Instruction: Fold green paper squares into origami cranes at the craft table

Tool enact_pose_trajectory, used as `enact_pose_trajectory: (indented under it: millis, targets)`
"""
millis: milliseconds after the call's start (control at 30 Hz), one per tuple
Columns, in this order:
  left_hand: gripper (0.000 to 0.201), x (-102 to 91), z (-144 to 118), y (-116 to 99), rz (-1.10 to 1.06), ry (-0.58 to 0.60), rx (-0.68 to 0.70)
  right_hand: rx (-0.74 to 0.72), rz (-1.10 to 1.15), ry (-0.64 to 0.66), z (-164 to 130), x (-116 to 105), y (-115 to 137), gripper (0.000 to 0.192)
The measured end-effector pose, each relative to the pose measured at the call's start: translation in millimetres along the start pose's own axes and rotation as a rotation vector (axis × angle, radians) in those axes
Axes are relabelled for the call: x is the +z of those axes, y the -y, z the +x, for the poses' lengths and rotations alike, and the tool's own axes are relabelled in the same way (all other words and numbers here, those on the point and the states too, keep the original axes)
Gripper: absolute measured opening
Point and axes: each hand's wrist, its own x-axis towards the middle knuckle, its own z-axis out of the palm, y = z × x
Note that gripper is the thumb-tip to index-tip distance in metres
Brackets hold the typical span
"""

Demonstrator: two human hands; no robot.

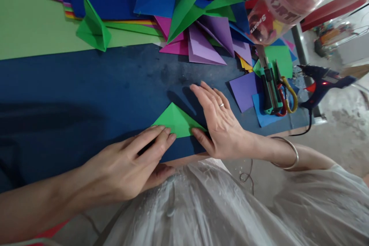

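We press 1 green sheet (179, 120), folded triangular but apparently unfinished, with left hand (128, 165), fingers together, and right hand (220, 125), spread.

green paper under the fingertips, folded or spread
Folded: the green paper lies as a triangle, with a faint crease running down from its peak.

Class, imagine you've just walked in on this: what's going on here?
A person is handling a green paper triangle on a dark blue work surface. The left hand's fingers rest on its lower left part; the right hand's thumb touches near its right corner. Folded paper pieces lie beyond. To the right are a utility knife, scissors and a glue gun with a red light lit.
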Motion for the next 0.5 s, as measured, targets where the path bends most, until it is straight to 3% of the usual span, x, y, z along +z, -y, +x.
enact_pose_trajectory:
  millis: [167, 500]
  targets:
    - [0.041, -6.8, 5.4, 4.4, 0.011, 0.059, 0.046, -0.012, 0.004, 0.003, 0.1, -1.3, 0.3, 0.084]
    - [0.041, -8.6, 9.5, 5.8, -0.012, 0.036, 0.051, -0.035, -0.016, 0.075, -5.9, -4.9, -1.9, 0.08]
